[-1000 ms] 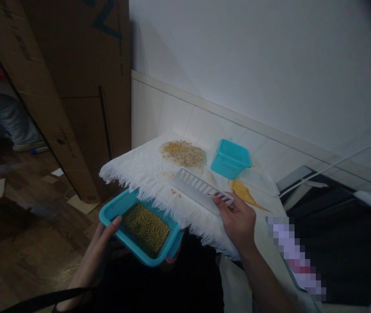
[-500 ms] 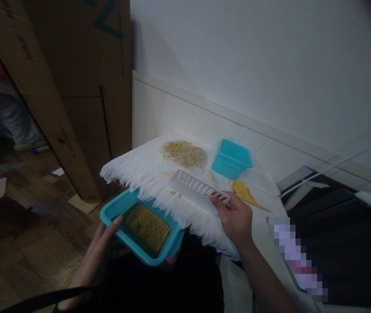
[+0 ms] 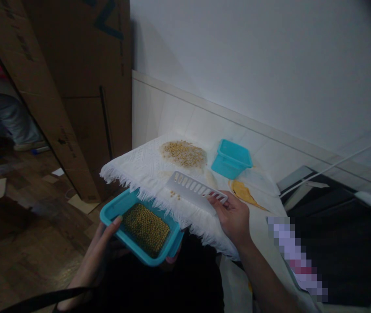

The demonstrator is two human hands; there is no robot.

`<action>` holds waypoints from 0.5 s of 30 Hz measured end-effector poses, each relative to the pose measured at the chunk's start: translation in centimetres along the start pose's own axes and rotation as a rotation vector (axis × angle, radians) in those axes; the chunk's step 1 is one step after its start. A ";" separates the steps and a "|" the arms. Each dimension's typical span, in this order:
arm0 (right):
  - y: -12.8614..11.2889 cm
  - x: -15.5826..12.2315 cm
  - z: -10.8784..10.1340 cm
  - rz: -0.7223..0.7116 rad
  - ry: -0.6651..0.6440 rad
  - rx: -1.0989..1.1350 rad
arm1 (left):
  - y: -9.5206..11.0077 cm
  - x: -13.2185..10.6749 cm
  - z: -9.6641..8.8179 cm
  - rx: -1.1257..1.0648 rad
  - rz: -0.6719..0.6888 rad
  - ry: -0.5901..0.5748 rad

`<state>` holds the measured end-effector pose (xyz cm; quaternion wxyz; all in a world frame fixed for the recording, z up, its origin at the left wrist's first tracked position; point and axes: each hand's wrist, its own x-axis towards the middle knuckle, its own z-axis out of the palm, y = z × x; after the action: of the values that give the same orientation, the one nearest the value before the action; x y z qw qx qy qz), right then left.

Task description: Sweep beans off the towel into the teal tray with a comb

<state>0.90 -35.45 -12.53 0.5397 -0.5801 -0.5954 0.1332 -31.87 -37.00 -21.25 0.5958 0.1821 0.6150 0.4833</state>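
My left hand (image 3: 111, 230) grips a turquoise plastic container (image 3: 136, 252), thumb over its rim and the other fingers hidden underneath. Inside it lies a layer of yellow soybeans (image 3: 146, 228). The container sits under the fringed edge of a white cloth (image 3: 133, 163). In my right hand (image 3: 234, 215) is a flat whitish plastic scraper with a row of slots (image 3: 192, 191), held by its right end and resting on or just over the cloth. Several loose beans (image 3: 174, 194) lie beside its lower left edge. Farther back, a pile of soybeans (image 3: 183, 153) is spread on the cloth.
A second turquoise container (image 3: 232, 157) stands at the back by the wall. Near it lie a yellow-orange piece (image 3: 245, 192) and a clear lid-like sheet (image 3: 262, 181). A tall cardboard box (image 3: 97, 108) stands at left. Black equipment (image 3: 342, 243) and a white cable (image 3: 338, 164) are at right.
My right hand and the slotted scraper have shifted slightly left and toward me. The few loose beans moved a little with it. My left hand and its container have stayed put.
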 end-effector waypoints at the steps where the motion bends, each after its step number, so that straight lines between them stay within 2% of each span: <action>1: 0.0 0.2 0.0 0.013 -0.006 0.018 | 0.0 0.1 -0.1 0.002 -0.006 -0.006; 6: 0.1 1.7 -0.3 0.053 0.026 0.064 | -0.3 0.4 -0.2 -0.020 -0.016 -0.032; 15: 1.6 2.7 -2.5 0.066 0.110 0.008 | -0.6 0.7 -0.3 -0.007 0.007 -0.013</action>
<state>4.43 -33.90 -11.50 0.5692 -0.6038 -0.5447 0.1212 -32.09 -36.85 -22.22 0.5988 0.1851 0.6088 0.4863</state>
